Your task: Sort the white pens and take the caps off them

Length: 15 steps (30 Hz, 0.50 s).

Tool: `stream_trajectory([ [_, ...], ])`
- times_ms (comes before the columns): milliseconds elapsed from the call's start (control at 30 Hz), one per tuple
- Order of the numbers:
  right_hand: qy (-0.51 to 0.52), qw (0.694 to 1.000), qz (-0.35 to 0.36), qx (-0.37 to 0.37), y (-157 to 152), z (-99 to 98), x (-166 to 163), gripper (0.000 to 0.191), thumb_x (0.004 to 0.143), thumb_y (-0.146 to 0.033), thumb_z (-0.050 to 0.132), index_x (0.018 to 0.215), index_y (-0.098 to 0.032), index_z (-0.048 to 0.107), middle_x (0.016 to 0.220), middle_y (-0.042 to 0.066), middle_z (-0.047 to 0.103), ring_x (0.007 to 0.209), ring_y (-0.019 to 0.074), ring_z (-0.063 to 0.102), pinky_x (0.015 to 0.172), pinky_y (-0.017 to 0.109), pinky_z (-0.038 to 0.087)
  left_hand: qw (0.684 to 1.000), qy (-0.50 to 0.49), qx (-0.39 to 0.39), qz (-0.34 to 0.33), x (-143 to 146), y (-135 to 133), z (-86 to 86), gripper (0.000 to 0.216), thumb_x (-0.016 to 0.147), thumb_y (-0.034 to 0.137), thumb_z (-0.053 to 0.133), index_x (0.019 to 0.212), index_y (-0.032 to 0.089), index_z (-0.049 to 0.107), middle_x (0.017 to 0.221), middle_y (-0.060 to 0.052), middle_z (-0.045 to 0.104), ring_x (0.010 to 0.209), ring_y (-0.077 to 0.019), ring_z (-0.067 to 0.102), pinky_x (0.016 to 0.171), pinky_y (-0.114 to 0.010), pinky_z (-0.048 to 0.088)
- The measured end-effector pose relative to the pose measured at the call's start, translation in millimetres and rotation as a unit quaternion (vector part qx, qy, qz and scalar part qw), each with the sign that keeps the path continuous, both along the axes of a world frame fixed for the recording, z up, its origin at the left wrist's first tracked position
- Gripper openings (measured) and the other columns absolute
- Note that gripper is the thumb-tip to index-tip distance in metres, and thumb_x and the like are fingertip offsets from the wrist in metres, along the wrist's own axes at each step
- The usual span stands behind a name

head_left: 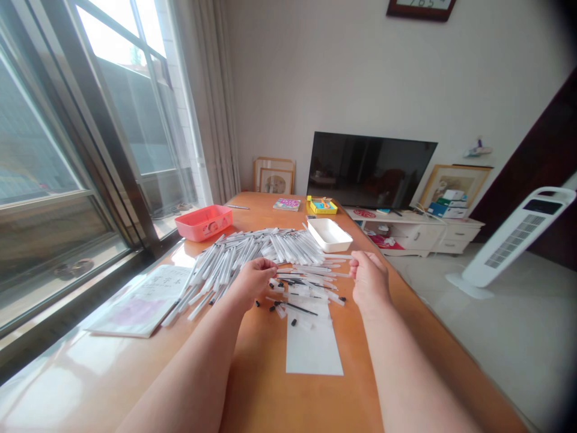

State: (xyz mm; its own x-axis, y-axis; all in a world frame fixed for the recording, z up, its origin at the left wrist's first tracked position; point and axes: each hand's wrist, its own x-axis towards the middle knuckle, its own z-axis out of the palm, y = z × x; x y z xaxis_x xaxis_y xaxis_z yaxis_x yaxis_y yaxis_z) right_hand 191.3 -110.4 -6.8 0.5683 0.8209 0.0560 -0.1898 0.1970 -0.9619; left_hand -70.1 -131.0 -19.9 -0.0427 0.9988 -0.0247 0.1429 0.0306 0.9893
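My right hand (370, 279) pinches the end of a translucent white pen barrel (339, 257), which points left over the pile. At the near edge of the heap, my left hand (256, 280) is closed, thumb and fingertips together; what they hold, if anything, is hidden. A large heap of clear pen barrels (252, 246) spreads beyond and to the left of it. Between my hands lie loose barrels, thin black refills (301, 308) and several small black caps (294, 322). Some of these parts rest on a white sheet of paper (314, 358).
A red basket (193, 227) and a white tray (330, 236) stand behind the heap. A notebook (139, 304) lies at left by the window. Farther back are a booklet (286, 205) and a yellow box (323, 207). A tower fan (509, 243) stands right of the table.
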Motion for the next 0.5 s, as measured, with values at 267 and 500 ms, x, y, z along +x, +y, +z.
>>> stream_trajectory([
  [267, -0.225, 0.950, 0.209, -0.060, -5, -18.9, -22, 0.019, 0.072, -0.037, 0.064, 0.077, -0.020, 0.065, 0.069, 0.000, 0.066, 0.061, 0.0148, 0.055, 0.055, 0.025, 0.043, 0.996, 0.066, -0.040, -0.032, 11, -9, 0.8, 0.027, 0.070, 0.039, 0.077, 0.086, 0.019, 0.069, 0.064, 0.000, 0.061, 0.052, -0.0174, 0.062, 0.043, -0.022, 0.032],
  [500, -0.513, 0.838, 0.180, -0.040, -12, -21.4, -28, 0.015, 0.080, -0.033, 0.059, 0.075, -0.026, 0.071, 0.083, 0.001, 0.073, 0.083, 0.0218, 0.062, 0.073, 0.031, 0.045, 0.990, 0.134, 0.032, 0.034, 4, -3, 5.7, 0.015, 0.072, 0.028, 0.068, 0.083, 0.019, 0.071, 0.061, 0.000, 0.059, 0.055, -0.0167, 0.058, 0.052, -0.026, 0.039],
])
